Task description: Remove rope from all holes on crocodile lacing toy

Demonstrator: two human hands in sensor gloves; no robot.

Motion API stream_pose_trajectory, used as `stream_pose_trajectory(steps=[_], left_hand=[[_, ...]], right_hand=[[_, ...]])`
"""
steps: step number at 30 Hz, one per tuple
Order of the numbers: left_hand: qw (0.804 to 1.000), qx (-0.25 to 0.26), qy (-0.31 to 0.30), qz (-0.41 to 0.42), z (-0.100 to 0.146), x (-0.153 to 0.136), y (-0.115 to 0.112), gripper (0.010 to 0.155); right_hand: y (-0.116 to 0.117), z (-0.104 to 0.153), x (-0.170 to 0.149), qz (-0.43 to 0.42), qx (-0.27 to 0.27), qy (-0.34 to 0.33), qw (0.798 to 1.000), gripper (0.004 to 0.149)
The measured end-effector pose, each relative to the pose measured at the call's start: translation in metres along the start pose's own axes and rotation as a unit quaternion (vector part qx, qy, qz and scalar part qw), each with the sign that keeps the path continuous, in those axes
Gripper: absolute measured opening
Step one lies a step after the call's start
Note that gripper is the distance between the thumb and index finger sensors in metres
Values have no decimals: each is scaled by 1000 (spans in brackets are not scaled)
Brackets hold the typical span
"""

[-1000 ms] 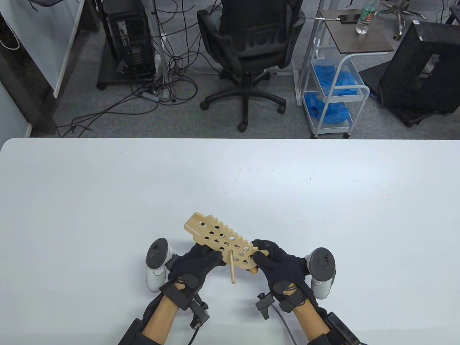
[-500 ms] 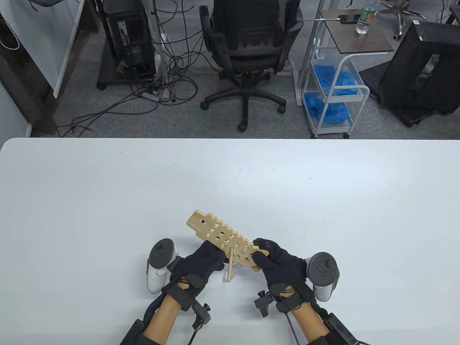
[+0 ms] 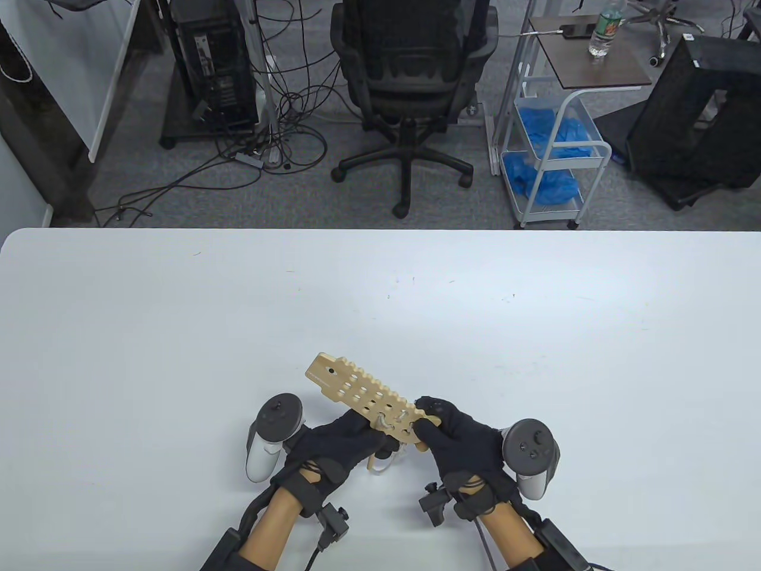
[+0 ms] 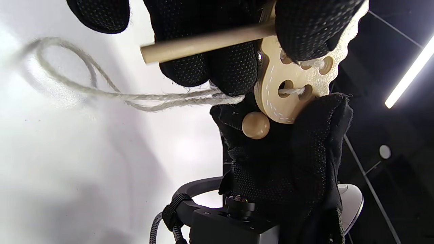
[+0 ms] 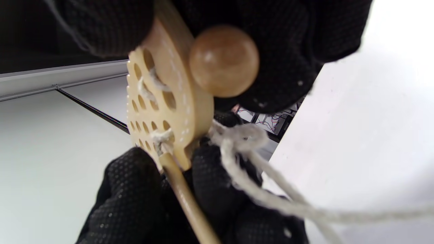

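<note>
The crocodile lacing toy (image 3: pixel 368 399) is held above the white bench (image 3: pixel 178 333), near the bench's near edge, its long wooden body slanting away from the person and to the left. The right hand (image 3: pixel 461 443) grips the toy's near, rounded end, fingers wrapped over the edge; in the right wrist view a round wooden bead (image 5: pixel 223 61) sits against the glove just beside that end of the toy (image 5: pixel 162 101). The left hand (image 3: pixel 336 446) is at the toy's near side, just left of the right hand, and its grip is pinched on the wooden needle (image 4: pixel 206 42): in the left wrist view the dowel lies between the gloved fingers (image 4: pixel 305 27), its free end pointing away from the toy (image 4: pixel 295 84). The rope (image 4: pixel 101 95) runs from the toy's holes, where short stitches of it show between neighbouring holes near the rounded end, and hangs down below the toy in a loose loop over the bench. In the right wrist view the rope (image 5: pixel 257 183) bunches just beside the toy's edge and trails off toward the bench, while the needle (image 5: pixel 186 203) passes between the left hand's fingers right at the toy's lower edge. Most holes farther along the toy from the hands look free of rope in the table view.
</note>
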State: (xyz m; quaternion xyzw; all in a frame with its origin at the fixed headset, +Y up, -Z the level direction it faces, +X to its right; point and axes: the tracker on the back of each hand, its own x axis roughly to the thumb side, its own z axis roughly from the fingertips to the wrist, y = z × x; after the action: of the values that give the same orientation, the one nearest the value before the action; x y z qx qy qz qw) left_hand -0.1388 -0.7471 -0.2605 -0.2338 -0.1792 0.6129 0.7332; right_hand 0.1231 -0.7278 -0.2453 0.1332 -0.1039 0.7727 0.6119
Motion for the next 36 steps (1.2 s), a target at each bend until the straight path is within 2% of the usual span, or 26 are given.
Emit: stream_pose_trajectory(steps=[7,16,23,32,36], left_hand=[[1000,15,4,-18,1,0,2,64],[999,32,5,-25,2,0,7,59],[998,46,8,-44,4,0,13,50],[985,131,25,-108,11,2,29,45],[963,188,40,-191,17,6,39,45]], right_hand=[[-5,-1,-6,-9,-11,16,1000,46],[-22,-3,-22,-48,-70,82,993,46],[-41,-5,-32,-9,-107,119,987,47],[-60,-6,-44,-26,-142,157,977,47],[-68,-5,-48,-27,-158,173,972,47]])
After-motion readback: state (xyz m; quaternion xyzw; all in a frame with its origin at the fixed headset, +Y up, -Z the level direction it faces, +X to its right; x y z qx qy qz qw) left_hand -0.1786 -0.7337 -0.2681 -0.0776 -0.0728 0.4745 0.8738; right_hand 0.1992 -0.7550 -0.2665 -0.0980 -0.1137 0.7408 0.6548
